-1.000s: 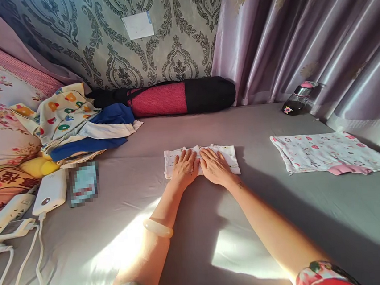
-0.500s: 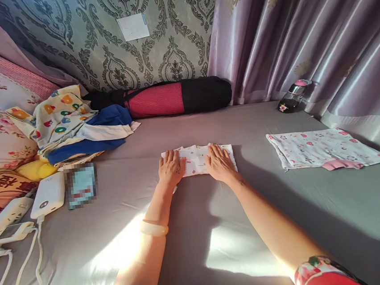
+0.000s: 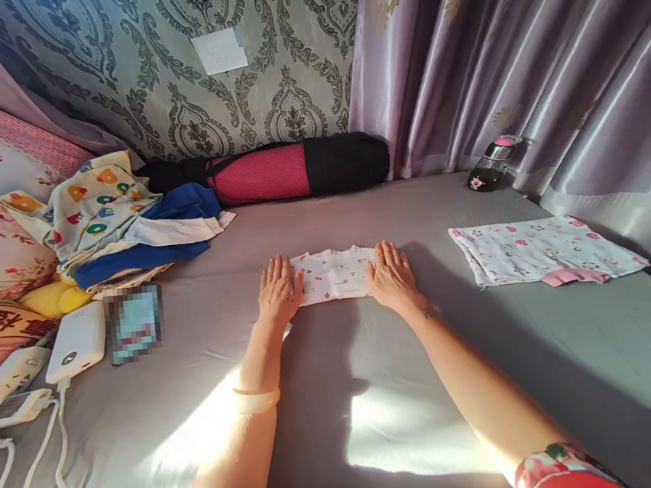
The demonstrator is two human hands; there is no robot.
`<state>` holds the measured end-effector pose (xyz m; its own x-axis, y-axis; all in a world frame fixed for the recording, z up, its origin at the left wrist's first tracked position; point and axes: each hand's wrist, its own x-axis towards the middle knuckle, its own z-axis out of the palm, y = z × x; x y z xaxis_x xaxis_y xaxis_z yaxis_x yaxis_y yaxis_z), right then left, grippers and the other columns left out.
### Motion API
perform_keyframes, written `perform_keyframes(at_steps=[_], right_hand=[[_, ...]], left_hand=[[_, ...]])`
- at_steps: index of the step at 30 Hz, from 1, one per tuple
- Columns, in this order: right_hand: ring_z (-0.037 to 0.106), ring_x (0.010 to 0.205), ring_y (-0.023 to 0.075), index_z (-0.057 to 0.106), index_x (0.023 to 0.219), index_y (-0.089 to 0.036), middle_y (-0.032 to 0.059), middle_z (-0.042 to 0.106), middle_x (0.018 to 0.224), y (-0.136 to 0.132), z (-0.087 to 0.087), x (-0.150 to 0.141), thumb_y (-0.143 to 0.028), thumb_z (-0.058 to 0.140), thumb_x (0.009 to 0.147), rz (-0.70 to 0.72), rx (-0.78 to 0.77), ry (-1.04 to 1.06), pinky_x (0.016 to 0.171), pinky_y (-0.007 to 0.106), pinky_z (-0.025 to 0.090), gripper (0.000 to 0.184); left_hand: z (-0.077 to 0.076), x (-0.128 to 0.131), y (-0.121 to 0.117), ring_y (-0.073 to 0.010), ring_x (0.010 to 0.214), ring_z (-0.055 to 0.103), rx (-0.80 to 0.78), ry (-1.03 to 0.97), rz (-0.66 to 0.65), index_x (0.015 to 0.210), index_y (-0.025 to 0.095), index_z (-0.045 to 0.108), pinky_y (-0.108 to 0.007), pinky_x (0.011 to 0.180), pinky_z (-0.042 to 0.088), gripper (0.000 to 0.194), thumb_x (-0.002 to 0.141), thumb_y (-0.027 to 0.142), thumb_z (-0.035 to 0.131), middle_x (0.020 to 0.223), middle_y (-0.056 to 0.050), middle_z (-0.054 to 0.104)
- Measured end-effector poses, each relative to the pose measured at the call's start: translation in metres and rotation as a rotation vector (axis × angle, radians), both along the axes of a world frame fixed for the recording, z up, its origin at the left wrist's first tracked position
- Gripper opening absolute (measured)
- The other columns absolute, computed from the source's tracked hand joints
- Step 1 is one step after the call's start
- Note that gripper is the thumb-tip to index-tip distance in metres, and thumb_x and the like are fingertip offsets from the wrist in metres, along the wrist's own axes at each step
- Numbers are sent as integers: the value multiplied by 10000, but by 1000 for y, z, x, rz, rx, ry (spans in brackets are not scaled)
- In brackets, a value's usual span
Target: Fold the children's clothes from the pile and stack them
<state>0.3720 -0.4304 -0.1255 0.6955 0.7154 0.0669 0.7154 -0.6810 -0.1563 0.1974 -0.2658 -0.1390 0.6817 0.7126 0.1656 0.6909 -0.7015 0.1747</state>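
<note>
A small white printed garment (image 3: 334, 275), folded into a flat rectangle, lies on the grey sheet (image 3: 311, 399) in front of me. On its left end rests my left hand (image 3: 279, 290), palm down with the fingers stretched out. My right hand (image 3: 390, 272) lies flat over the right end, fingers extended as well. Neither hand grips the cloth. Off to the right is a second folded white cloth (image 3: 533, 251) with pink prints and a pink edge, apart from both hands.
At the left are heaped clothes (image 3: 97, 212), a white power bank (image 3: 75, 341), a power strip (image 3: 11, 389) with cables and a blurred-out item (image 3: 136, 323). A black and red long bag (image 3: 261, 175) lies along the wall. A bottle (image 3: 491, 167) stands by the curtain.
My hands have moved apart, the left one outward to the left and the right one to the right, showing more of the garment between them. The whole view has shifted slightly.
</note>
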Motion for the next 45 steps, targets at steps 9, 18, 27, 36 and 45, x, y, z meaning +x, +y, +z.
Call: perform_keyframes(at_steps=[9, 18, 27, 36, 45], right_hand=[[185, 1487, 289, 282, 1525, -25, 174, 197, 1617, 0, -12, 2, -358, 205, 1006, 11, -45, 25, 1188, 445, 182, 621], [233, 1473, 297, 345, 1502, -42, 181, 264, 1596, -2, -8, 3, -345, 215, 1010, 22, -11, 12, 1180, 461, 192, 592], [214, 1483, 269, 334, 1511, -40, 171, 264, 1598, 7, -4, -8, -381, 196, 1026, 175, 12, -13, 1196, 408, 178, 610], [210, 1484, 268, 322, 1517, -32, 160, 267, 1598, 9, -8, -8, -385, 193, 1031, 166, -27, 10, 1201, 415, 164, 614], [248, 1471, 287, 361, 1500, -38, 172, 301, 1582, 8, -2, -11, -370, 217, 1028, 182, 18, -6, 1198, 442, 183, 595]], left_hand=[[-6, 1, 1, -312, 1468, 277, -62, 64, 6, 1493, 66, 365, -481, 1177, 286, 657, 1005, 484, 227, 1575, -188, 310], [-3, 1, 1, -306, 1470, 277, -59, 41, 8, 1478, 84, 388, -500, 1177, 272, 634, 1002, 477, 245, 1568, -185, 328], [4, 12, -16, -279, 1460, 306, 64, -13, -157, 1452, 101, 433, -465, 1201, 240, 570, 1011, 424, 273, 1538, -164, 396], [6, 13, -18, -285, 1470, 280, -29, 94, -124, 1472, 76, 404, -459, 1207, 232, 597, 1018, 443, 282, 1559, -168, 354], [9, 14, -20, -291, 1455, 314, 8, 58, -128, 1451, 86, 436, -470, 1195, 257, 569, 1015, 423, 296, 1540, -166, 388]])
